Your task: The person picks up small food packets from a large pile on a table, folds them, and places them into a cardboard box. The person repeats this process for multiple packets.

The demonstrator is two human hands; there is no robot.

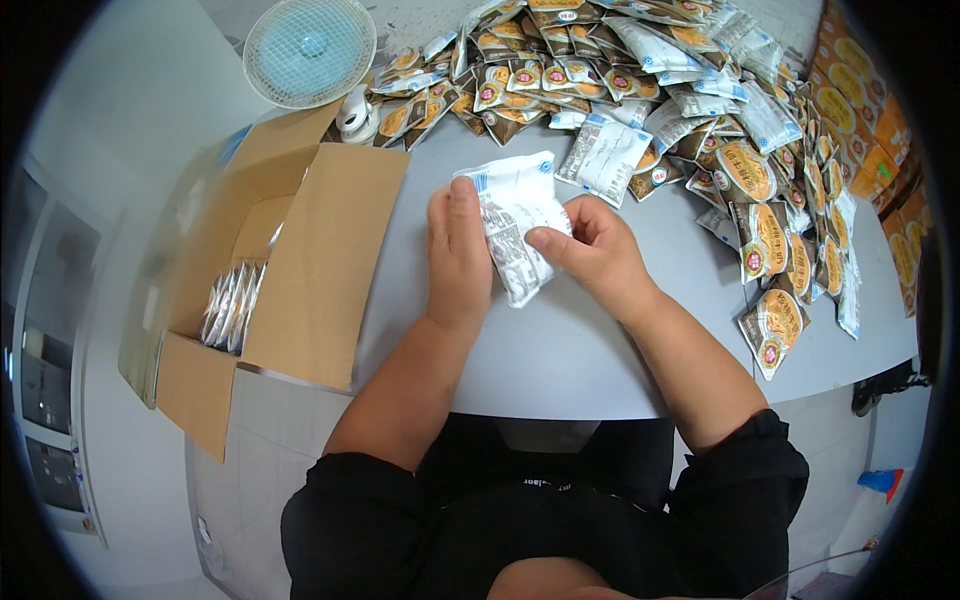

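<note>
Before my chest, my left hand and my right hand hold a white printed pouch between them, its printed back facing up. The left palm lies along the pouch's left edge, fingers upright. My right thumb presses on its face, with the fingers curled behind. Just beyond, another pouch lies back side up on the table. To the left stands an open cardboard box, with a row of pouches on edge inside.
A large heap of brown and white pouches covers the table's far and right parts. A fan with a mesh cover stands beyond the box, near a white object. Orange printed cartons are stacked at the far right.
</note>
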